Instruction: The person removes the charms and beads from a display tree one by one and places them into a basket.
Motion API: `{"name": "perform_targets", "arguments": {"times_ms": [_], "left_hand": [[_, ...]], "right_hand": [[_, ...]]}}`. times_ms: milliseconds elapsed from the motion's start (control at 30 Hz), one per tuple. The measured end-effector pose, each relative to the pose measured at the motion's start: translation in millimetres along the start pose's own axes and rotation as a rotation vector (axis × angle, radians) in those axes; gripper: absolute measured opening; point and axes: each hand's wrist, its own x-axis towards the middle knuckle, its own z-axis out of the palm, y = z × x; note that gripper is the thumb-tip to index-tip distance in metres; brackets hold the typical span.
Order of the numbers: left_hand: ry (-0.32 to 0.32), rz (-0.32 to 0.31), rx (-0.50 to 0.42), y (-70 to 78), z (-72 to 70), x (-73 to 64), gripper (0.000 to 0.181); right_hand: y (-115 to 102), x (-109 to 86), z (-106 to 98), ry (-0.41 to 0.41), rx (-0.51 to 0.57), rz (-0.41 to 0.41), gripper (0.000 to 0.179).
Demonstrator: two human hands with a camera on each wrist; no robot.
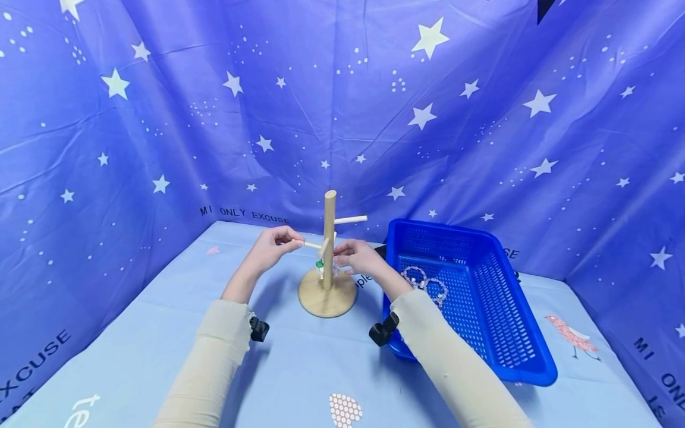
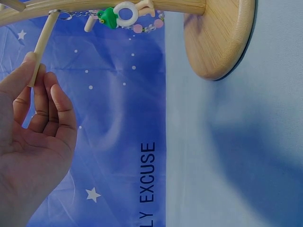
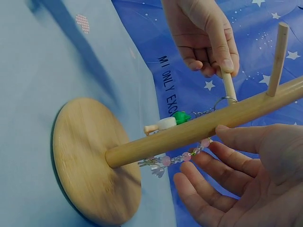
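Note:
A wooden peg stand (image 1: 329,217) with a round base (image 1: 316,300) stands upright on the cloth. My left hand (image 1: 275,245) pinches the outer end of one peg (image 2: 43,38) between thumb and fingers. On that same peg hangs a keychain (image 2: 109,18) by its metal ring; its small figure has a green top and a white ring. A bracelet of pink and clear beads (image 3: 185,156) hangs at the post's far side. My right hand (image 3: 255,165) is beside the post, thumb tip at the wood, fingers loosely bent, index fingertip right at the beads.
To the right, a blue perforated basket (image 1: 444,235) sits close to my right forearm, with beaded bracelets (image 1: 445,291) in it. Another peg (image 1: 352,219) sticks out rightward near the post's top. A starry blue curtain (image 1: 332,119) hangs behind the table.

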Motion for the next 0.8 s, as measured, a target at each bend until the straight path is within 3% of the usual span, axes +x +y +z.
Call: {"name": "perform_targets", "arguments": {"times_ms": [333,800], "left_hand": [[0.004,-0.084,0.044,3.1,0.9,2.0,0.019],[0.005,-0.072,0.047,1.2,1.0,4.0,0.018]], "right_hand": [[0,2.4,2,0.025,-0.026,0.002,0.026],[1,10.7,5,0.109,-0.045,0.049,0.01]]}}
